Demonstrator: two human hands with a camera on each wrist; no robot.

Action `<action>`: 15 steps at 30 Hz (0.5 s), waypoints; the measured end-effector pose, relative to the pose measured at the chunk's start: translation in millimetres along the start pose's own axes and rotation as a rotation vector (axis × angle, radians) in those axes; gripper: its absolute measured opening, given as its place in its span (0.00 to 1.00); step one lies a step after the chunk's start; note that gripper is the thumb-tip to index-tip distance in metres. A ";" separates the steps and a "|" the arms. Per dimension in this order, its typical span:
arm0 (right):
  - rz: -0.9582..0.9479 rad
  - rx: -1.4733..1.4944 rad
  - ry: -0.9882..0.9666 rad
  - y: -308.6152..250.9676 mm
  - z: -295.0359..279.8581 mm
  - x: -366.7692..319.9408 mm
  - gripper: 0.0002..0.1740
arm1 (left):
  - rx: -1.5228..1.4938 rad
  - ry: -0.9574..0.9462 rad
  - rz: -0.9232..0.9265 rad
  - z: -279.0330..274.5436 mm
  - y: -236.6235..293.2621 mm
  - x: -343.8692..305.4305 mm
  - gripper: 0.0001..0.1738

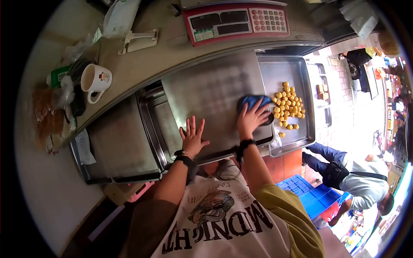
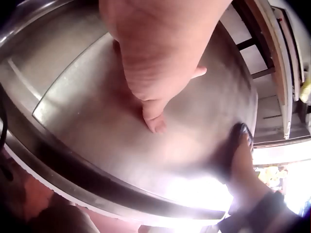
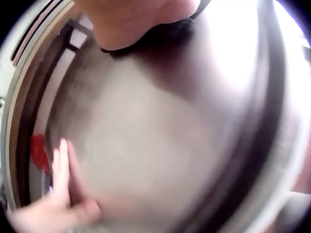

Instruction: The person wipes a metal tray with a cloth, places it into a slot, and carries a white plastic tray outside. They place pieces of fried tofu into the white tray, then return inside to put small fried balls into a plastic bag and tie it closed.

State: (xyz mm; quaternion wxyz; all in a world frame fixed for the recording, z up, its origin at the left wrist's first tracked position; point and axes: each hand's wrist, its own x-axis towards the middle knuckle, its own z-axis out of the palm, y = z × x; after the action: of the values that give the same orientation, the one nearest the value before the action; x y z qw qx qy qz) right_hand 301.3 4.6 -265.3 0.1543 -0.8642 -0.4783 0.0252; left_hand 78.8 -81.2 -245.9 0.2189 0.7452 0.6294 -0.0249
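A flat stainless steel sheet (image 1: pixel 211 81) lies on the counter in front of the person. The left hand (image 1: pixel 193 139) rests on its left part with fingers spread; in the left wrist view its thumb (image 2: pixel 155 124) touches the metal. Over on the right end of the sheet, the right hand (image 1: pixel 253 120) presses a dark blue cloth (image 1: pixel 247 101) under straight, spread fingers. Only the heel of that hand (image 3: pixel 141 24) and a dark strip of cloth (image 3: pixel 170 36) show in the right wrist view, which is blurred.
Right of the sheet, a metal tray (image 1: pixel 282 69) holds many yellow-brown balls (image 1: pixel 290 101). A red-framed scale (image 1: pixel 236 23) and a white mug (image 1: pixel 95 80) stand on the back ledge. Blue crates (image 1: pixel 305 193) and another person (image 1: pixel 361 176) are at lower right.
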 end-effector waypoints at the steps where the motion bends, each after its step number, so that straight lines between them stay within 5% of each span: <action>1: 0.066 0.009 0.045 -19.6 8.4 27.4 0.39 | -0.059 -0.014 -0.028 0.9 1.2 0.9 0.61; 4: 0.020 -0.060 0.138 -84.4 31.4 90.9 0.38 | -0.078 -0.027 -0.025 4.9 -2.2 2.2 0.61; 6: -0.273 0.097 0.061 -138.8 35.9 87.6 0.35 | -0.087 -0.030 -0.026 1.8 -0.6 4.4 0.58; 8: -0.785 -0.133 -0.286 -179.5 29.9 37.3 0.31 | -0.099 -0.033 -0.034 9.4 -5.7 1.3 0.56; 10: -1.292 -0.194 -0.159 -190.1 40.5 -37.7 0.27 | -0.048 0.016 0.013 27.5 -15.4 -1.0 0.48; 11: -1.490 0.010 -0.267 -170.9 45.4 -55.7 0.27 | -0.038 -0.219 -0.053 27.3 -15.6 3.3 0.47; 12: -1.678 0.225 -0.374 -153.1 47.5 -62.2 0.26 | -0.037 -0.218 -0.054 25.1 -14.4 4.7 0.47; 14: -1.499 0.197 -0.528 -145.7 17.8 -34.5 0.28 | -0.087 -0.191 -0.058 20.8 -12.2 3.6 0.48; 15: -1.376 0.012 -0.584 -147.7 -3.8 -8.5 0.30 | -0.060 0.030 0.015 22.6 -11.5 1.0 0.51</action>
State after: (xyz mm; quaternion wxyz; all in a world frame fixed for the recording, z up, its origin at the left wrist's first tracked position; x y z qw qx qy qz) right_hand 176.4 69.7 -219.7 0.0066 -0.3272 -0.9323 0.1539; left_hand 73.5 -87.1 -269.9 0.2317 0.7433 0.6275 0.0068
